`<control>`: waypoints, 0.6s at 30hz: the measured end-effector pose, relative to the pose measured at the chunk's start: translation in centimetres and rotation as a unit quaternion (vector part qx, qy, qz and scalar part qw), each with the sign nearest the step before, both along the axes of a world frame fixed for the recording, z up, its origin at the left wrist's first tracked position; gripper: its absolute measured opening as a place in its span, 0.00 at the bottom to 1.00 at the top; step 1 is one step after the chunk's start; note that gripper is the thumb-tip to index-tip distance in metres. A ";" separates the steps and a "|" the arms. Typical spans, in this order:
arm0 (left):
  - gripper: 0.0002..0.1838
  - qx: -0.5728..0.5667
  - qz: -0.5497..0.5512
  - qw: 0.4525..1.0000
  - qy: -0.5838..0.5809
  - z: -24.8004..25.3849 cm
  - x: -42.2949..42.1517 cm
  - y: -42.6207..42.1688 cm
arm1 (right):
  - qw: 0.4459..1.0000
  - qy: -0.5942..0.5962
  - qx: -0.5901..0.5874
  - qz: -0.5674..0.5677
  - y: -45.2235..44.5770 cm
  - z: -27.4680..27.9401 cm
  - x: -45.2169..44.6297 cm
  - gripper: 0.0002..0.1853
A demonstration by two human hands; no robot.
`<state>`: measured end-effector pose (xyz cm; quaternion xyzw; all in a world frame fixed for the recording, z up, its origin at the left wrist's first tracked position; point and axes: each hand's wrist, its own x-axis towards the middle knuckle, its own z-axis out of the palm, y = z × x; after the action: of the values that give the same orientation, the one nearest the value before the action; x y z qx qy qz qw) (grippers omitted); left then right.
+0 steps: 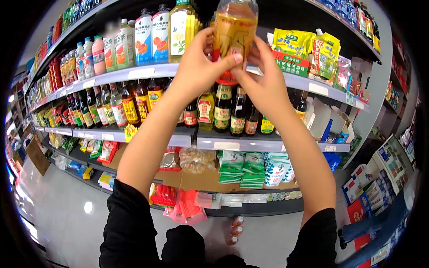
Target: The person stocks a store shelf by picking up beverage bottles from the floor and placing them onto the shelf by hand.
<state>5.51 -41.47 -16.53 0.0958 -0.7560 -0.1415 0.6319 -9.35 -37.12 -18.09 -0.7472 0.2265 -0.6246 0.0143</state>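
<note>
Both hands hold one clear plastic bottle with a yellow-brown label, upright at the upper shelf. My left hand has its fingers wrapped round the bottle's left side, thumb across the front. On the right side, my right hand grips it with its thumb near the lower front. The bottle's cap is cut off by the top of the view. Left of it stands a bottle with a white flowered label. Yellow seasoning bags and a green-and-red box are to the right.
Sauce bottles line the middle shelf. Green-and-white bags lie on the lower shelf. Red packets hang over the bottom shelf's edge. Several small bottles are on the floor. A person's jeans-clad leg is at the lower right.
</note>
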 end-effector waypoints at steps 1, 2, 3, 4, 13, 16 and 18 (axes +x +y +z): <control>0.36 -0.028 0.019 0.999 -0.001 1.2 0.1 -1.0 | 0.996 0.024 -0.079 -0.039 -2.2 1.0 -0.4 0.33; 0.36 -0.005 -0.019 1.000 0.000 2.3 0.2 -1.6 | 0.998 -0.006 -0.054 -0.016 -3.0 2.0 0.1 0.32; 0.36 -0.004 -0.011 1.000 0.004 3.0 0.2 -2.5 | 0.998 -0.010 -0.055 -0.027 -4.1 2.9 0.2 0.32; 0.36 -0.002 -0.003 1.000 0.008 3.6 0.2 -3.7 | 0.998 -0.013 -0.056 -0.038 -5.3 3.6 0.3 0.32; 0.30 0.113 -0.022 0.993 0.009 4.3 -0.9 -11.9 | 0.995 0.023 0.003 -0.102 -12.8 5.1 -0.7 0.35; 0.26 0.138 -0.020 0.990 0.000 3.8 -0.9 -12.8 | 0.994 0.024 0.037 -0.104 -13.3 4.9 -0.6 0.36; 0.26 0.178 0.004 0.984 -0.014 3.6 -0.9 -12.9 | 0.987 0.033 0.087 -0.132 -13.8 4.9 -0.6 0.37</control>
<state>4.66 -54.39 -12.95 0.2120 -0.7272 -0.2702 0.5943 -9.97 -50.91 -13.19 -0.7272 0.3766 -0.5738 -0.0108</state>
